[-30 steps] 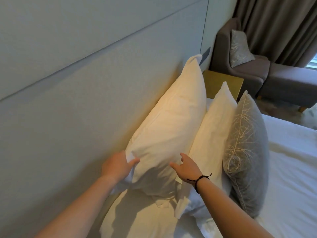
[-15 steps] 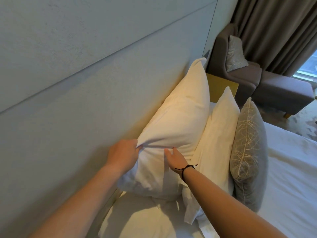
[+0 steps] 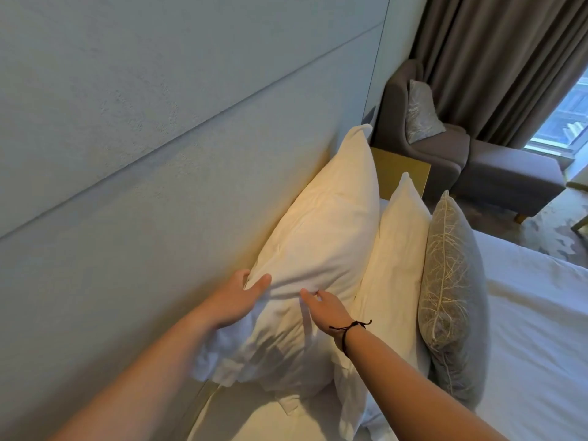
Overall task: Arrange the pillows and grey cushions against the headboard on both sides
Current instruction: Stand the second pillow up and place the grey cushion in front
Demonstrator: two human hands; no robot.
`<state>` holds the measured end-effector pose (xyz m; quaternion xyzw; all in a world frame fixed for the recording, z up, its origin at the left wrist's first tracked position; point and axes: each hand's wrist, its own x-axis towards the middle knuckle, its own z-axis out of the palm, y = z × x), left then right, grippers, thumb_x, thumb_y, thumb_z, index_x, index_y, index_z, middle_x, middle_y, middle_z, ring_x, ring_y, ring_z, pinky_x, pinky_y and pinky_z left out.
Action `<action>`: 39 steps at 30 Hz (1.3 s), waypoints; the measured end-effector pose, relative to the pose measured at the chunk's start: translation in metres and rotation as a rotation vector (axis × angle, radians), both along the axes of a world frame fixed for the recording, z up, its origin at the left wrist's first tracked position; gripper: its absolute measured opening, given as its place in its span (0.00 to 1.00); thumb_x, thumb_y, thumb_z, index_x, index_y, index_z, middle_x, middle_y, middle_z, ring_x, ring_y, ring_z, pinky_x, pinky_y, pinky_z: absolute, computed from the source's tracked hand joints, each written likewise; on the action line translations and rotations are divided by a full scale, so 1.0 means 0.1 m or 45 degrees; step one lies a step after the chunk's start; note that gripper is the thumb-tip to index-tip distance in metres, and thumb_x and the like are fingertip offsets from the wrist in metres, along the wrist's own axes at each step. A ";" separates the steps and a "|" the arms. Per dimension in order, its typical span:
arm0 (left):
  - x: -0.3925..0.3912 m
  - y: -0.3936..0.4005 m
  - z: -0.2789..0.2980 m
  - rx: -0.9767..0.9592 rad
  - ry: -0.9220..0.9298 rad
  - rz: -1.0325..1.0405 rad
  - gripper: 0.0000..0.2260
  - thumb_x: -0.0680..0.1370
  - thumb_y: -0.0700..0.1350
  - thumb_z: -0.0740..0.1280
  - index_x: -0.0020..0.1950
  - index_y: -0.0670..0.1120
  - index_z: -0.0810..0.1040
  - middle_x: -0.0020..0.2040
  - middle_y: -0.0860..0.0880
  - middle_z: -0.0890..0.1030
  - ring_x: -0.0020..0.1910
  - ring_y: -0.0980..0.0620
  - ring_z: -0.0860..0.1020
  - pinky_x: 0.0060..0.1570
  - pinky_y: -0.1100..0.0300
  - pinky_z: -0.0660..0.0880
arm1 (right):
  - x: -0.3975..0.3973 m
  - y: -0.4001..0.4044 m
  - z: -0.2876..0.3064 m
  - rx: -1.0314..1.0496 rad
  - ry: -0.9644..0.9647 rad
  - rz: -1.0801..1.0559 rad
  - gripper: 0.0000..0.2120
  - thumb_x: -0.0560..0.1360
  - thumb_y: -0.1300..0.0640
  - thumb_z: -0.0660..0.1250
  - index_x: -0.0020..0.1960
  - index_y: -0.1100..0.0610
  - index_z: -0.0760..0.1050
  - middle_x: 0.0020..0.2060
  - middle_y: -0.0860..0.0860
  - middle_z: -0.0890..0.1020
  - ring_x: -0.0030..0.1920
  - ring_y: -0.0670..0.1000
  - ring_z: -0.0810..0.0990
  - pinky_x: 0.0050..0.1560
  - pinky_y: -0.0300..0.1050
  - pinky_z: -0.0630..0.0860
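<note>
A large white pillow (image 3: 324, 237) stands upright against the pale padded headboard (image 3: 133, 173). My left hand (image 3: 237, 297) presses on its near upper edge, fingers spread over the fabric. On the pillow's front face my right hand (image 3: 324, 308), with a black cord at the wrist, pinches a fold of the case. In front of this pillow leans a second white pillow (image 3: 394, 268). A grey cushion (image 3: 451, 291) with a pale branch pattern stands upright against that one.
White bedding (image 3: 537, 329) covers the mattress to the right. A yellow bedside table (image 3: 401, 173) stands behind the pillows. Beyond it are a grey armchair (image 3: 445, 151) holding a patterned cushion (image 3: 420, 113), a footstool (image 3: 512, 179) and dark curtains (image 3: 496, 58).
Both hands have slid up the near edge of the big pillow. My left hand has loosened from a clench to spread fingers. The pillow stands straighter against the headboard.
</note>
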<state>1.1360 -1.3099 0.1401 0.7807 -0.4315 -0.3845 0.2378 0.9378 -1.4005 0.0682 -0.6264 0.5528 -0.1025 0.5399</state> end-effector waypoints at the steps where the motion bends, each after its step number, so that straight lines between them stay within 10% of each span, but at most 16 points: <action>1: 0.00 -0.06 0.00 -0.008 0.018 0.058 0.27 0.80 0.63 0.59 0.70 0.46 0.70 0.67 0.48 0.75 0.63 0.48 0.74 0.62 0.52 0.70 | -0.01 -0.04 0.02 -0.012 -0.010 -0.029 0.31 0.77 0.36 0.58 0.68 0.59 0.70 0.65 0.53 0.74 0.66 0.55 0.72 0.67 0.50 0.68; 15: 0.12 -0.07 0.21 0.192 -1.035 -0.247 0.06 0.80 0.43 0.59 0.57 0.47 0.67 0.52 0.45 0.80 0.49 0.41 0.80 0.40 0.53 0.71 | -0.11 -0.60 0.13 -0.194 -0.241 -0.313 0.33 0.77 0.42 0.63 0.77 0.50 0.56 0.76 0.48 0.62 0.75 0.50 0.62 0.69 0.47 0.62; 30: -0.27 -2.46 -0.05 -0.044 -0.311 -0.057 0.18 0.80 0.49 0.66 0.67 0.47 0.68 0.65 0.44 0.76 0.58 0.46 0.75 0.52 0.59 0.67 | -0.22 -1.70 -0.02 -0.174 -0.299 -0.472 0.33 0.77 0.40 0.63 0.77 0.48 0.56 0.76 0.46 0.60 0.76 0.48 0.59 0.69 0.44 0.60; 36: -0.35 -3.42 -0.07 -0.203 -0.377 -0.094 0.16 0.80 0.40 0.64 0.66 0.45 0.66 0.61 0.44 0.76 0.51 0.47 0.75 0.49 0.57 0.70 | -0.21 -2.21 -0.19 -0.169 -0.355 -0.549 0.30 0.78 0.42 0.62 0.77 0.46 0.57 0.76 0.46 0.62 0.74 0.48 0.62 0.64 0.39 0.60; 39: -0.34 -3.63 -0.07 -0.193 -0.800 -0.267 0.13 0.77 0.37 0.62 0.59 0.44 0.64 0.49 0.43 0.78 0.44 0.41 0.76 0.40 0.52 0.70 | -0.22 -2.43 -0.25 -0.125 -0.443 -0.591 0.27 0.79 0.43 0.60 0.76 0.42 0.57 0.75 0.43 0.63 0.73 0.46 0.62 0.62 0.37 0.60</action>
